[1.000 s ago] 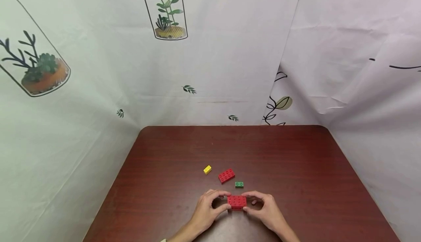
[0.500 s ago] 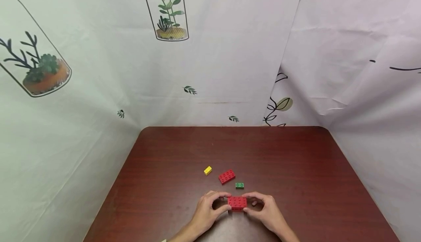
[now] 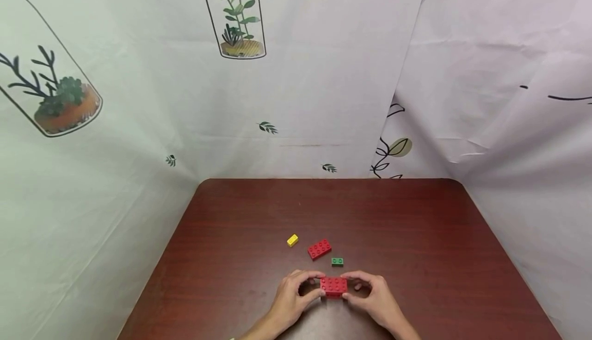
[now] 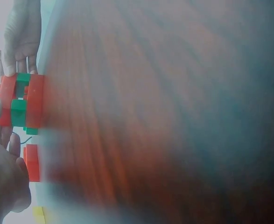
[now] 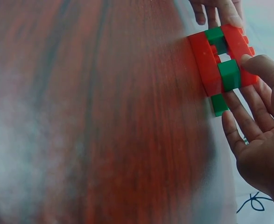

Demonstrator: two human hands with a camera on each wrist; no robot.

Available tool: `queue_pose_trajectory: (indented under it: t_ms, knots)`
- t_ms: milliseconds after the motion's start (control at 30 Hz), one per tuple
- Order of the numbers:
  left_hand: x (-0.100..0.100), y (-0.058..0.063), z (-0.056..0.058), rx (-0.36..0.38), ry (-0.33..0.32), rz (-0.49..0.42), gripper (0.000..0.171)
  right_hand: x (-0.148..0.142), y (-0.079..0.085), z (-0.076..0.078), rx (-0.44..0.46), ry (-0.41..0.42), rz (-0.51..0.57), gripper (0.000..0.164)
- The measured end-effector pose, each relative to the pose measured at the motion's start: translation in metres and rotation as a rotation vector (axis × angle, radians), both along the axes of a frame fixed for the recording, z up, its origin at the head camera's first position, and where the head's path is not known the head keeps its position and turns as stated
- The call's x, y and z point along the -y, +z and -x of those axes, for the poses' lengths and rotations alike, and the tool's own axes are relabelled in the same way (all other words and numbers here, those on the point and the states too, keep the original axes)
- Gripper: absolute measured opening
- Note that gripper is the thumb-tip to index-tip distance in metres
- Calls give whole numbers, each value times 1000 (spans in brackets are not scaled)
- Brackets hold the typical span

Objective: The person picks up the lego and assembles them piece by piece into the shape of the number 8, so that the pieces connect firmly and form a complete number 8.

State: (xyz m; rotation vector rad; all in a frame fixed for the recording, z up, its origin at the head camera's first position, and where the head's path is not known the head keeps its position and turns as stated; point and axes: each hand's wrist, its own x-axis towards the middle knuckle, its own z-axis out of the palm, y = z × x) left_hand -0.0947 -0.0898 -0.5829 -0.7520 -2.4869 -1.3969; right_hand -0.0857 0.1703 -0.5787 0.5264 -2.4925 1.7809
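Near the front of the table, both hands pinch a small stack of toy building bricks. Its upper red brick (image 3: 333, 283) has its studs facing up. Two green bricks (image 5: 229, 75), with a gap between them, sit between that brick and a lower red brick (image 5: 203, 65). My left hand (image 3: 290, 296) grips the left end of the upper brick with thumb and fingers. At the right end, my right hand (image 3: 378, 299) grips it the same way. In the left wrist view the lower red brick (image 4: 35, 101) appears to rest on the table.
Just behind the stack lies a loose green brick (image 3: 337, 262). Farther back are a loose red brick (image 3: 319, 249) and a small yellow brick (image 3: 292, 240). The brown table (image 3: 407, 227) meets printed fabric walls (image 3: 296, 93) at the back and sides.
Both hands keep their hold on the stack, almost still. The whole head view has shifted very slightly, with everything appearing a little lower.
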Motion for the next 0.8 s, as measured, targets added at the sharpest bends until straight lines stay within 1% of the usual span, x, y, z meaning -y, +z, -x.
queue_pose_trajectory:
  t_ms: [200,433,600,800]
  knots:
    - [1,-1,0,-1,-5,-2,31,1,1,-1,-1,-4,-2,36]
    - [2,0,2,-50,1,25,31,1,1,0,-5,-8,-6,36]
    - [2,1,2,-35,-6,31,31,1,0,-1,1,-8,-7,37]
    - [2,3,1,-39,-15,38,32,1,4,-2,40,3,0,36]
